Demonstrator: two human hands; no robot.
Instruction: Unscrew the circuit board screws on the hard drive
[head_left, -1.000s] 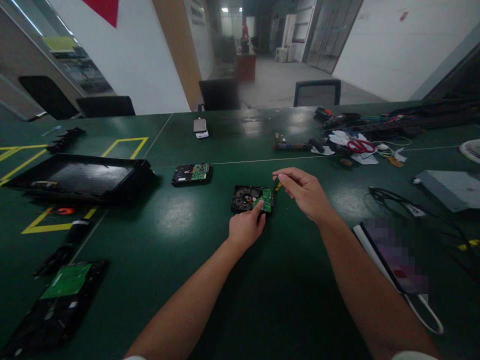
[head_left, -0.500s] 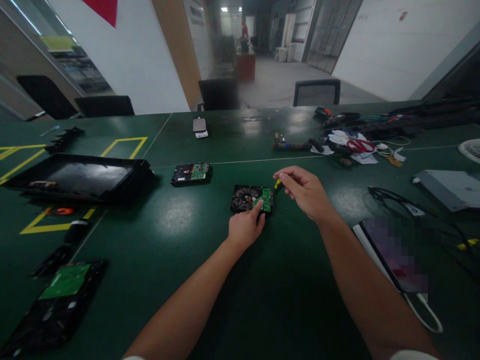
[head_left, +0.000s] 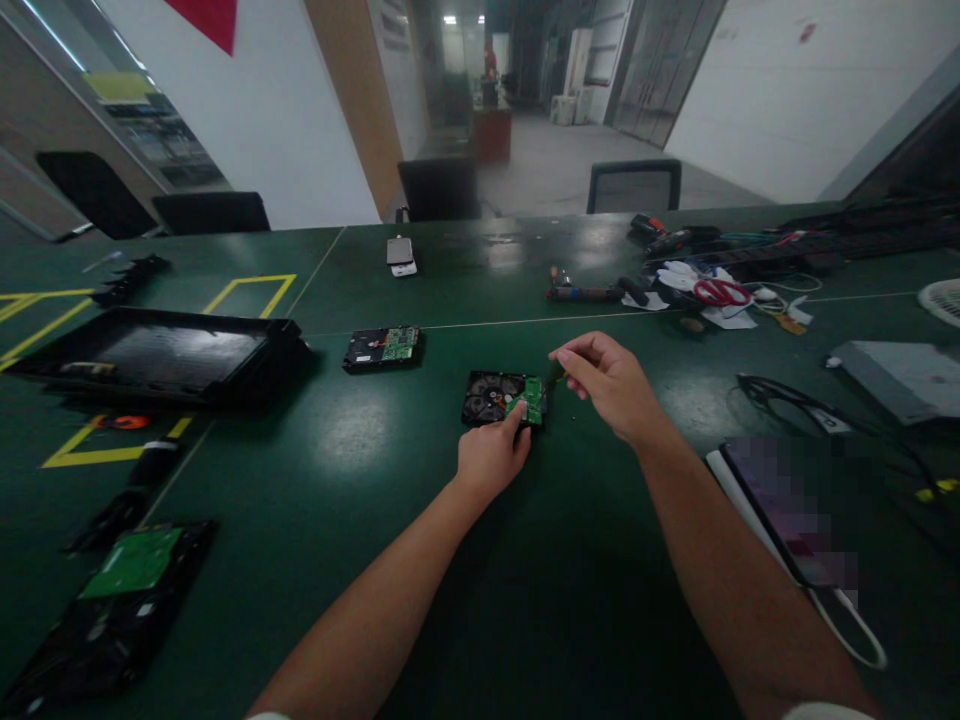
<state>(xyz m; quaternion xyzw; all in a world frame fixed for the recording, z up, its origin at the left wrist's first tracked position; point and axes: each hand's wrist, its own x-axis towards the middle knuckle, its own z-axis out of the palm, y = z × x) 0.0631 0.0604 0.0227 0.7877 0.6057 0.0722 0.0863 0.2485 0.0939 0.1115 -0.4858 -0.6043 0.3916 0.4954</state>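
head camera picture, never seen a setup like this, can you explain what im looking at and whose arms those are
There is no robot here: the arms belong to a person working bare-handed. The view comes from a camera worn on that person's head, looking forward and down.

The left hand touches the green circuit board of what looks like a hard drive. The right hand pinches a small dark-and-yellow tool beside it, perhaps a screwdriver; its tip is too small to make out.

On the green table also lie a second drive, a larger drive-like unit at lower left, a black casing, and, at right, a grey metal box.
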